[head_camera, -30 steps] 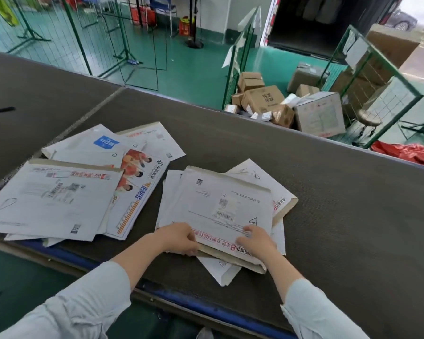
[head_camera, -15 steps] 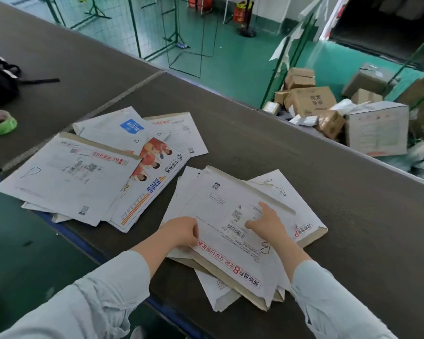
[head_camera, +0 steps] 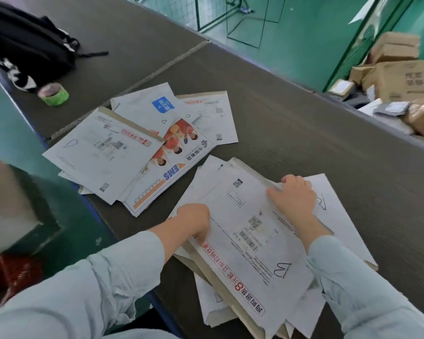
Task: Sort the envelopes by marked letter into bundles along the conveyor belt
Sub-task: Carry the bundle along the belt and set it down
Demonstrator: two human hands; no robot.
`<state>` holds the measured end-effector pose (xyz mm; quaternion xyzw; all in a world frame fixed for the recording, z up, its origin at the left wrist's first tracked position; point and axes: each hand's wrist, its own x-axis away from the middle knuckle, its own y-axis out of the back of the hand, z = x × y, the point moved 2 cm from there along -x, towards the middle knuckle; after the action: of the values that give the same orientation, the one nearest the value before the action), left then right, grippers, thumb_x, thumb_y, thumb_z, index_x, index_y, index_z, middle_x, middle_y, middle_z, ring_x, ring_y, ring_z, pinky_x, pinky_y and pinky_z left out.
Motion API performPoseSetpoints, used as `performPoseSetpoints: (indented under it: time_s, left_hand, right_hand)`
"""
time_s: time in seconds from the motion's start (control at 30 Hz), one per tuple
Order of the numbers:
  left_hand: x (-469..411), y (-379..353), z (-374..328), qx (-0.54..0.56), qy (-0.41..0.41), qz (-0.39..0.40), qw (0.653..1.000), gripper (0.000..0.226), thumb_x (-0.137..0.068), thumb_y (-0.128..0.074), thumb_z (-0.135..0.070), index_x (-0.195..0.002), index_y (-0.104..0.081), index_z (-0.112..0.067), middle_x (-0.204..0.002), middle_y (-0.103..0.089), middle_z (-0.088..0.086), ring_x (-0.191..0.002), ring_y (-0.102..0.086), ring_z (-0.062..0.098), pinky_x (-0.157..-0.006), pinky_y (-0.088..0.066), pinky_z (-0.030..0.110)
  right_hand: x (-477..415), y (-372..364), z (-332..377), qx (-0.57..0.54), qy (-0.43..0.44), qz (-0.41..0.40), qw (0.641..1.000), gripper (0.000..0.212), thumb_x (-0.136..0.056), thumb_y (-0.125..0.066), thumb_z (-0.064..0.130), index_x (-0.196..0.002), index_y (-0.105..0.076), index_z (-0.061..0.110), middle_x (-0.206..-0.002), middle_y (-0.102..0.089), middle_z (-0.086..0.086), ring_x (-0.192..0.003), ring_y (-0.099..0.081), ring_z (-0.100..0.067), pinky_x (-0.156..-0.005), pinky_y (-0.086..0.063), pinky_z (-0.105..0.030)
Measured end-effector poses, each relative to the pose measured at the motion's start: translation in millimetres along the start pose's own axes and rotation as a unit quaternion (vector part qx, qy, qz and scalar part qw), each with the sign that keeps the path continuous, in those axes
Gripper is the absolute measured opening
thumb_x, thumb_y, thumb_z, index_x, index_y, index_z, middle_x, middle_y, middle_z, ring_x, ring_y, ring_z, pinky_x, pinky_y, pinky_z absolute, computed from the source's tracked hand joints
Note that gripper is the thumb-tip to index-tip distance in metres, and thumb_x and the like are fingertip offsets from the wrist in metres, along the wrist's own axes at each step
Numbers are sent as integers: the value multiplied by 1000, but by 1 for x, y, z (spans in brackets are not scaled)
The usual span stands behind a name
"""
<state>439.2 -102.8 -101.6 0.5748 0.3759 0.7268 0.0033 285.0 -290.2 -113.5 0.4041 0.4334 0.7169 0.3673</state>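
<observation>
Evidently light, thin and floppy, the top envelope (head_camera: pixel 242 209) wants edge holds: left grip (head_camera: pixel 194 223) pinches one side, right grip (head_camera: pixel 294 196) curls over the far edge.

The top envelope (head_camera: pixel 242 241) carries a hand-drawn "B" and a red printed line with a large "8", the envelope under it (head_camera: pixel 335 216) a hand-drawn "A", the picture-printed envelope (head_camera: pixel 157 182) blue "EMS".

Two fanned bundles of white envelopes (head_camera: pixel 245 216) lie on the conveyor belt (head_camera: pixel 304 133).
</observation>
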Motion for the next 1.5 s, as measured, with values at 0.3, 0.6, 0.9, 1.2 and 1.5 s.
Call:
performPoseSetpoints:
  time_s: [0.3, 0.6, 0.9, 1.2, 1.5]
  left_hand:
    - [0, 2, 1, 29, 29, -7, 999, 32, -70, -83, -27, -91, -60, -19, -102, -67, 2, -95, -64, 22, -91, -52, 36]
    - [11, -8, 9, 82, -19, -38, 996, 28, -72, -78, -21, -98, -68, -18, -101, -69, 0, -96, -65, 22, -91, -54, 36]
    - [39, -20, 8, 78, -128, -165, 975, 19, -77, -71, -22, -90, -60, -31, -96, -61, -11, -93, -58, 12, -89, -51, 34]
    - [72, 7, 12, 585, -155, -141, 783, 70, -74, -79, -42, -128, -48, -10, -135, -49, 13, -122, -49, 29, -104, -38, 43]
    - [134, 74, -31, 705, -317, -142, 619, 24, -89, -52, 1, -106, -61, -14, -99, -71, 7, -88, -70, 24, -72, -58, 40]
  right_hand:
    - [-14, 32, 13, 24, 70, 122, 990, 43, -72, -64, 61, -80, -58, 19, -75, -62, 6, -75, -61, -17, -65, -44, -28]
    - [26, 73, 30, 43, 68, 274, 958, 43, -64, -86, 29, -96, -62, 13, -97, -65, -2, -94, -64, -25, -87, -53, -39]
    - [112, 77, -15, -82, -22, 177, 981, 43, -64, -81, 22, -103, -63, 15, -102, -67, -3, -94, -65, -24, -88, -55, -40]
    - [213, 154, -31, -449, -73, -27, 890, 32, -75, -80, 3, -105, -68, 10, -97, -76, -10, -88, -73, -30, -82, -59, -45]
    - [242, 152, -39, -603, -69, -179, 775, 36, -82, -70, -2, -118, -63, -2, -106, -73, -17, -100, -69, -38, -81, -59, -43]
